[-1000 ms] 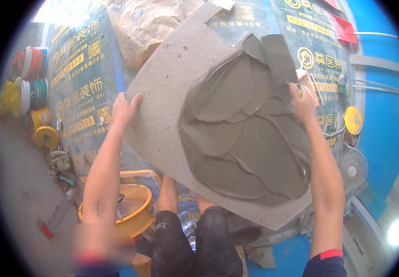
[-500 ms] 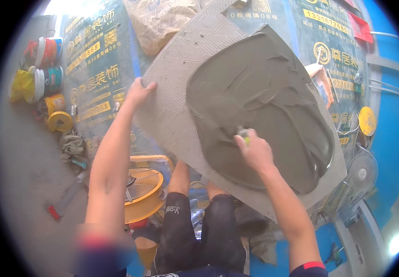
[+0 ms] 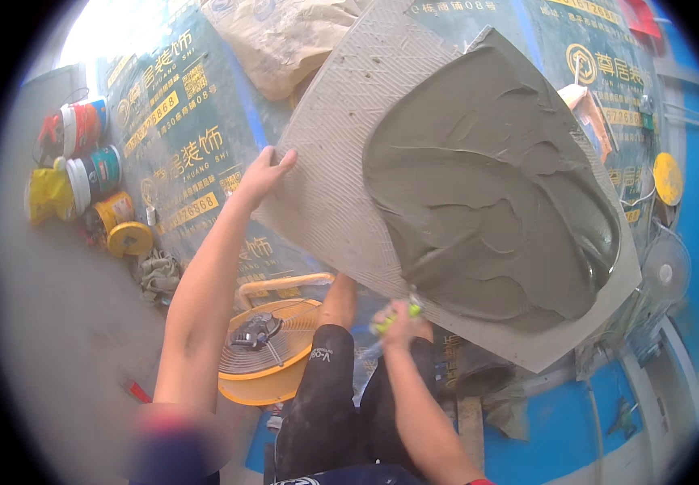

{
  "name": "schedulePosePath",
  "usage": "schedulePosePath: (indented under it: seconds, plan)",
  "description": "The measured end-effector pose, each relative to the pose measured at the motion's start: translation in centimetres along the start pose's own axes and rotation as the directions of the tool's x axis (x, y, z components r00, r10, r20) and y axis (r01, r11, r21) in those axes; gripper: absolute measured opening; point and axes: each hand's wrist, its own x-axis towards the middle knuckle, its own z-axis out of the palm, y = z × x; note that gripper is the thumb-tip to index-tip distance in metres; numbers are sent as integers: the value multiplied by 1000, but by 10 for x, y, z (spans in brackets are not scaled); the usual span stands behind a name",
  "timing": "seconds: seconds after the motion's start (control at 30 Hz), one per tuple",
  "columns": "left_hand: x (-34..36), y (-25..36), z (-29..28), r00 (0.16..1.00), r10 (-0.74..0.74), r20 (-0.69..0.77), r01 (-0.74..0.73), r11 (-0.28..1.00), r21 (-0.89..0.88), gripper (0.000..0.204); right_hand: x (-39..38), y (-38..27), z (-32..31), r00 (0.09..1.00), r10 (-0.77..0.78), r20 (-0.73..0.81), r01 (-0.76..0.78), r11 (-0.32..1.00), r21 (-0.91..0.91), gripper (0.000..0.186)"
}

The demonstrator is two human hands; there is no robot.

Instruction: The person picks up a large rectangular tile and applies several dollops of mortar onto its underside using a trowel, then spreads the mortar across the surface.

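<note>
A large grey tile (image 3: 321, 174) lies back side up, its ribbed surface showing on the left. Smooth, wet grey mortar (image 3: 491, 198) covers most of its middle and right, with curved ridges. My left hand (image 3: 264, 176) grips the tile's left edge, thumb on top and fingers reaching round the rim. At the tile's near edge, just off the mortar, my right hand (image 3: 400, 326) is closed round the yellow-green handle of a trowel (image 3: 383, 325). Most of the trowel's blade is hidden or too blurred to make out.
A yellow drum fan (image 3: 264, 352) stands by my legs, below the tile. Buckets (image 3: 95, 178) and a yellow bag (image 3: 48, 194) line the left. Beyond the tile lies a crumpled paper sack (image 3: 276, 40). Printed green sheeting (image 3: 187, 105) covers the floor; a round fan (image 3: 665, 271) is at right.
My right hand has drawn the trowel from the mortar toward me, to the tile's near edge. The mortar's surface shows new curved ridges. My left hand keeps its hold on the edge; the view has shifted.
</note>
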Motion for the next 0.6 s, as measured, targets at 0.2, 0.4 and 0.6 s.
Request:
schedulePosePath:
  seconds: [0.2,0.4,0.6]
  plan:
    - [6,-2,-20,963,85,255,1,948,-317,70,-18,22,167,982,-48,180,35,997,74,18]
    - [28,-34,-30,940,81,333,82,891,-447,69,-15,-24,148,902,-56,429,375,596,-710,26]
    - [31,-36,-14,946,165,280,3,857,-516,68,-4,-163,105,579,13,815,586,-702,-405,42]
